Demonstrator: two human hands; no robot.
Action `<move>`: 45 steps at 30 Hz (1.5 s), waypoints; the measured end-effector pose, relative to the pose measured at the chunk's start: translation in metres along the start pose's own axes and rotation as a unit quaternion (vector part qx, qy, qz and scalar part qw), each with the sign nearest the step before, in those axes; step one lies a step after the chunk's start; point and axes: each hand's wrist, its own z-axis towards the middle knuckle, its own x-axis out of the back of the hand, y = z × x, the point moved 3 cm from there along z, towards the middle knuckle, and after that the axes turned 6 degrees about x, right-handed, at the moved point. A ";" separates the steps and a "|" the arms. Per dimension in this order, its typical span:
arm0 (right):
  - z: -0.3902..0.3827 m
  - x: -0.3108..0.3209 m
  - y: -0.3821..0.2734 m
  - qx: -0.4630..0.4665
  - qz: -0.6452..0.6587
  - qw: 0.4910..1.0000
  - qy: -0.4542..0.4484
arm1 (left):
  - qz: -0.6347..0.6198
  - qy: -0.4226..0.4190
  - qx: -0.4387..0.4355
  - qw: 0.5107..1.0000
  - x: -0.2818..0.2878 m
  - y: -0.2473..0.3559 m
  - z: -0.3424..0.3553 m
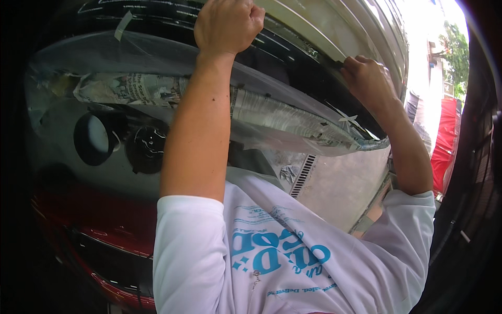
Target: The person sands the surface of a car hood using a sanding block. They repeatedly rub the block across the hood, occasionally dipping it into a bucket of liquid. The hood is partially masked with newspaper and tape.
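Both my arms reach up to a long, glossy black panel (285, 68) that curves across the top of the view. My left hand (225, 26) is closed in a fist over its upper edge, and what its fingers hold is hidden. Farther right, my right hand (368, 81) has its fingers curled at the dark edge beside a pale ribbed surface (334, 31); whatever they grip cannot be made out. Below the black panel runs a band of newspaper (277, 115) with clear plastic film (151, 55) around it. A strip of pale tape (123, 26) sticks to the film at upper left.
A dark cylinder with a pale inside (97, 137) and a round black object (148, 148) are at left. A glossy red vehicle body (112, 233) lies lower left. Concrete floor (340, 183) with a drain grate (303, 175) shows below; a red sheet (444, 138) hangs at right.
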 end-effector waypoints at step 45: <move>0.012 -0.002 0.017 -0.030 0.092 0.995 0.035 | 0.065 -0.032 0.043 0.996 0.002 0.003 0.003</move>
